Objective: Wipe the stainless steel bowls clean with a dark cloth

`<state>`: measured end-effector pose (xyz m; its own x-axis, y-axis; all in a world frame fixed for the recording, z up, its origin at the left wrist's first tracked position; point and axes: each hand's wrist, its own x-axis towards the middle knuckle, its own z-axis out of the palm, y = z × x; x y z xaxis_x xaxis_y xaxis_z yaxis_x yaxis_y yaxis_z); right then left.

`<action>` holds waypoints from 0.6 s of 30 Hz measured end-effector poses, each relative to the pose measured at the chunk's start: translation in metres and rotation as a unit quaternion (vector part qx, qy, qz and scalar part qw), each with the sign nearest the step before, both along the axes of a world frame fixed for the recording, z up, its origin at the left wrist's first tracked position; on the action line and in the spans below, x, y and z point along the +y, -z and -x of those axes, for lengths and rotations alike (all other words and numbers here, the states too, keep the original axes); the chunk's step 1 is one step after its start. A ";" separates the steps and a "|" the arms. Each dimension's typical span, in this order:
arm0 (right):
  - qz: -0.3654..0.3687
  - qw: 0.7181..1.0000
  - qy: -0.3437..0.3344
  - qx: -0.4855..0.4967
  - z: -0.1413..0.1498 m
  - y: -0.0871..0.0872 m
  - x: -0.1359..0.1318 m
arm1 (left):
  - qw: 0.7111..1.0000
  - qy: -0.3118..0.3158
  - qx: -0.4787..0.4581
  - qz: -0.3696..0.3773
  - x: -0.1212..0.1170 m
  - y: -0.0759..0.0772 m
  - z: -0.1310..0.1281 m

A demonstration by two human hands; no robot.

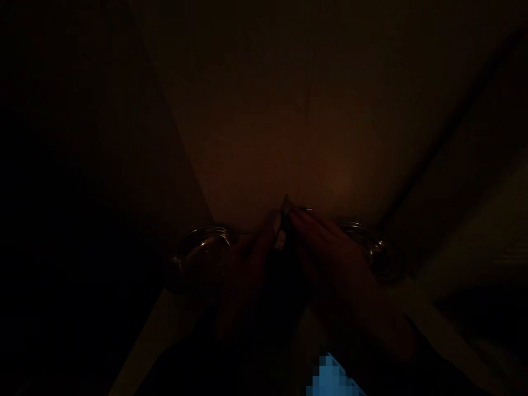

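The view is very dark. Near the middle, my left hand [243,269] and my right hand [334,247] reach forward with their fingertips close together. My right fingers are pressed together and meet a small pointed thing [286,203] whose kind I cannot make out. My left fingers come up close to it from the other side. Between the hands shows a small pale patch [281,240] against darkness; what it belongs to is hidden. A shiny round metal dish [214,230] lies beside my left hand. Another shiny round dish [381,247] is partly behind my right hand.
A pale brownish surface [256,137] spreads ahead of the hands, crossed by a thin seam. Dark slanting edges bound it on the left and right. A blue, blurred-out patch [332,379] glows at the bottom. Deep shadow covers the left side.
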<state>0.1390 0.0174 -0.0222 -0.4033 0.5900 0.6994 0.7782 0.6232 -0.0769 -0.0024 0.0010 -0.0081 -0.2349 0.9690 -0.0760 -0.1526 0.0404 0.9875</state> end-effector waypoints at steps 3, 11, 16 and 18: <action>0.005 1.000 0.000 0.015 -0.004 -0.003 0.003 | 1.000 0.006 0.028 -0.002 -0.001 0.001 0.000; -0.028 0.999 0.003 -0.034 0.006 -0.001 -0.005 | 1.000 -0.019 0.012 -0.012 0.002 0.002 0.003; -0.045 0.997 -0.035 -0.051 0.013 0.004 -0.008 | 0.999 -0.024 -0.011 -0.027 0.008 0.008 0.005; -0.053 0.996 -0.053 -0.053 0.014 0.006 -0.009 | 0.999 -0.029 -0.013 -0.025 0.010 0.010 0.007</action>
